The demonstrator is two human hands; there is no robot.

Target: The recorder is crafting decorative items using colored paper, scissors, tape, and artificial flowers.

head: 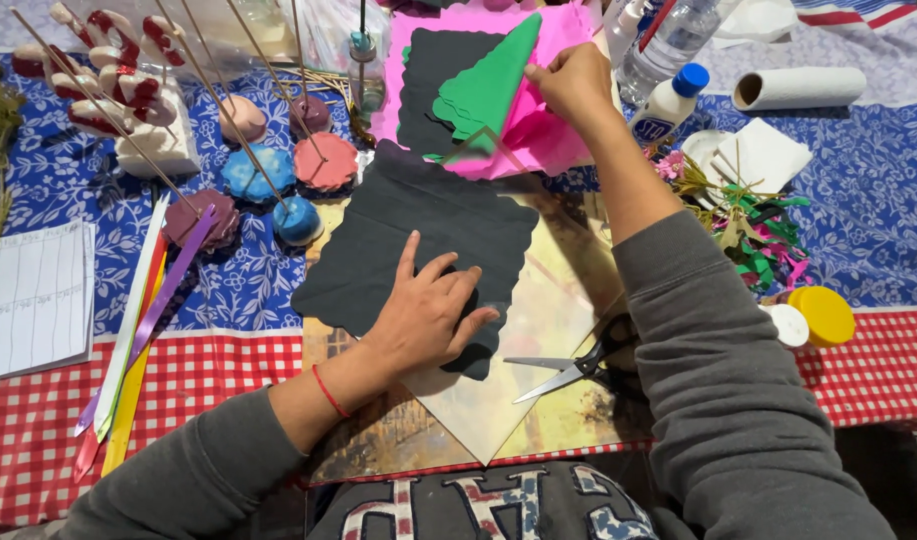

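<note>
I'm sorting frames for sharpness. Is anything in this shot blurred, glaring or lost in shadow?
Head view: light is even and soft, no harsh glare; the left hand on the black scallop-edged paper sheet is sharp; the right hand at the green folded paper is slightly soft; the steel scissors sit in sleeve shadow; edges bow slightly.

A black paper sheet with scalloped edges (418, 235) lies flat at the bench's centre, its lower right part covered. At twelve o'clock from it, a folded green scallop-edged paper piece (488, 85) rests tilted, pointing toward one o'clock, on a pink paper sheet (548, 130).
</note>
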